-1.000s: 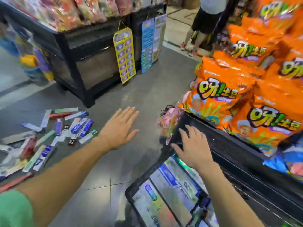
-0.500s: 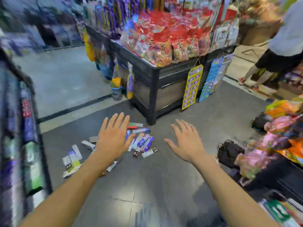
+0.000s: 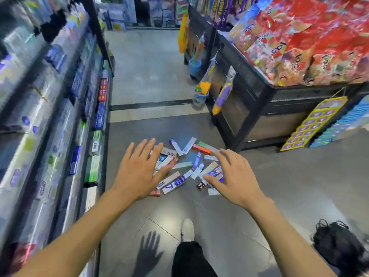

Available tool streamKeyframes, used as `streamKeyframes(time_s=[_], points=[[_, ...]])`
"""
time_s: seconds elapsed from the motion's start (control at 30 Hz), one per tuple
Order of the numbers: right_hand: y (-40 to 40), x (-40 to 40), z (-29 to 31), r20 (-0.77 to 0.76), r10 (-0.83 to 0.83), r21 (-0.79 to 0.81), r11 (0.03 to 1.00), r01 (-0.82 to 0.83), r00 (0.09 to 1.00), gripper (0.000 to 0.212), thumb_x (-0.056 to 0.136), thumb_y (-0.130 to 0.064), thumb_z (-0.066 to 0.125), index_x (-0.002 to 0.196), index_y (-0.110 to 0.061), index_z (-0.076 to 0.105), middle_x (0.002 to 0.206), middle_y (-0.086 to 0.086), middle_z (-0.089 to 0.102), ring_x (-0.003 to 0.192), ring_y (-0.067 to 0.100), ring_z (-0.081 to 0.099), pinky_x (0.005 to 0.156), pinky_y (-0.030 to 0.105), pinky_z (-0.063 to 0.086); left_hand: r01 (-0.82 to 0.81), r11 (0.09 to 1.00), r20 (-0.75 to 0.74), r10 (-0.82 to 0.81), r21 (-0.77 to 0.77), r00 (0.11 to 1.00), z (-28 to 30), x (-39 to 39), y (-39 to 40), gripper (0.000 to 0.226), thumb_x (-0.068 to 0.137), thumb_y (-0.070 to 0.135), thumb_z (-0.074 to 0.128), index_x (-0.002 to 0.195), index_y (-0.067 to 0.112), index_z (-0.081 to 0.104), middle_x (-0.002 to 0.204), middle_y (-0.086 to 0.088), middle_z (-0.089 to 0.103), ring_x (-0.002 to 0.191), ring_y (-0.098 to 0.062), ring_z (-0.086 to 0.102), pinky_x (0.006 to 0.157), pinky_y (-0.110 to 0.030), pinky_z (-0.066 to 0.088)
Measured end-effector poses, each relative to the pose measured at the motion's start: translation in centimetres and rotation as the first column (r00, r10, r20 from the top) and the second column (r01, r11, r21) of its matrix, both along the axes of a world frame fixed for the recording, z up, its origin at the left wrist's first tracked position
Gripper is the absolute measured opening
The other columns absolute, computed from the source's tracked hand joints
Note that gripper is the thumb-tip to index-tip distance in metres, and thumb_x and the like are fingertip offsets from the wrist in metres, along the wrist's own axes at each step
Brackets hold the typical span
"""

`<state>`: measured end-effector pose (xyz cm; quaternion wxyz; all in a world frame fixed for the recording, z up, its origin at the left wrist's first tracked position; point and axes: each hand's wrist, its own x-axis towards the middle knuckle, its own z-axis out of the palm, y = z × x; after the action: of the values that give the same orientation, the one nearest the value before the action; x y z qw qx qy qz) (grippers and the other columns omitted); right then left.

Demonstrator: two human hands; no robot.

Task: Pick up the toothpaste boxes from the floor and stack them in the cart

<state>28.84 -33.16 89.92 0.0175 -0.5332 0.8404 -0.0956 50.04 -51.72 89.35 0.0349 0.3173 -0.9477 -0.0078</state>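
Since a moment ago the view has swung off the cart, now out of sight, and both hands have come over the toothpaste boxes (image 3: 185, 166) scattered on the floor (image 3: 279, 186). The left hand (image 3: 137, 168) and right hand (image 3: 231, 176) hover spread, holding nothing. The boxes look light, stiff and smooth; pinching the long sides should serve. Shelves (image 3: 60, 116) crowd the left edge, a display bin (image 3: 259, 100) the right; the floor nearer the person's foot lies open.

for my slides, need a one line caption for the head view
Both open hands, left and right, reach toward toothpaste boxes scattered on the floor.
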Motion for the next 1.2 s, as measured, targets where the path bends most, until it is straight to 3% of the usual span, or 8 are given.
streamKeyframes(time_s=[0.2,0.4,0.5,0.67,0.8,1.0,1.2], points=[[-8.4,-6.5,-3.1,0.053,0.178,0.040,0.983,-0.180,0.983,0.075,0.089,-0.069,0.055,0.147,-0.022,0.049,0.148,0.004,0.047,0.140,0.027,0.041,0.114,0.042,0.033,-0.118,0.991,0.019,0.117,0.061,0.993,-2.4,-3.9,-4.5,0.079,0.096,0.066,0.023,0.149,0.013,0.048,0.152,-0.013,0.049,0.141,-0.032,0.045,0.117,-0.055,0.032],[-18.5,-10.2,-9.0,0.126,0.275,0.021,0.960,-0.280,0.953,0.080,0.087,-0.074,0.039,0.137,-0.014,0.060,0.141,0.014,0.054,0.132,0.035,0.050,0.110,0.049,0.040,-0.231,0.972,-0.011,0.231,0.033,0.973,-7.0,-7.1,-10.9,0.074,0.096,0.063,0.031,0.144,0.012,0.055,0.144,-0.014,0.057,0.133,-0.034,0.053,0.109,-0.054,0.042],[-22.4,-10.5,-14.0,0.140,0.312,-0.005,0.949,-0.315,0.940,0.078,0.088,-0.071,0.041,0.135,-0.013,0.061,0.136,0.013,0.057,0.124,0.036,0.054,0.106,0.048,0.044,-0.297,0.954,-0.020,0.298,0.043,0.954,-11.4,-7.8,-14.2,0.072,0.096,0.061,0.032,0.144,0.013,0.055,0.143,-0.014,0.057,0.134,-0.034,0.052,0.108,-0.052,0.042],[-27.8,-10.1,-28.0,0.165,0.341,0.058,0.933,-0.354,0.926,0.075,0.087,-0.070,0.049,0.136,-0.014,0.061,0.140,0.013,0.057,0.129,0.035,0.054,0.109,0.049,0.042,-0.281,0.955,-0.006,0.282,0.098,0.959,-26.0,-8.2,-18.2,0.071,0.095,0.060,0.035,0.136,0.008,0.062,0.139,-0.015,0.060,0.128,-0.035,0.057,0.106,-0.050,0.044],[-30.0,-10.3,-43.6,0.136,0.378,0.091,0.916,-0.392,0.916,0.074,0.087,-0.069,0.048,0.132,-0.011,0.061,0.136,0.014,0.059,0.125,0.038,0.056,0.104,0.050,0.046,-0.241,0.965,-0.012,0.244,0.103,0.970,-41.5,-8.4,-21.1,0.069,0.096,0.060,0.040,0.137,0.008,0.061,0.137,-0.017,0.061,0.126,-0.037,0.058,0.103,-0.052,0.046],[-31.6,-9.7,-67.0,0.111,0.401,0.202,0.887,-0.416,0.909,0.078,0.085,-0.074,0.037,0.141,-0.021,0.053,0.144,0.008,0.052,0.134,0.032,0.047,0.113,0.045,0.037,-0.173,0.980,0.084,0.165,0.096,0.983,-63.7,-8.4,-23.6,0.074,0.095,0.063,0.031,0.141,0.010,0.056,0.138,-0.018,0.059,0.129,-0.037,0.053,0.106,-0.051,0.043],[-31.2,-10.1,-80.1,0.098,0.392,0.261,0.877,-0.404,0.915,0.076,0.083,-0.071,0.042,0.131,-0.016,0.063,0.135,0.014,0.060,0.126,0.036,0.056,0.106,0.047,0.044,-0.148,0.984,0.146,0.133,0.101,0.980,-78.5,-6.9,-24.5,0.071,0.093,0.062,0.037,0.140,0.012,0.056,0.140,-0.014,0.058,0.128,-0.036,0.054,0.108,-0.051,0.040]])
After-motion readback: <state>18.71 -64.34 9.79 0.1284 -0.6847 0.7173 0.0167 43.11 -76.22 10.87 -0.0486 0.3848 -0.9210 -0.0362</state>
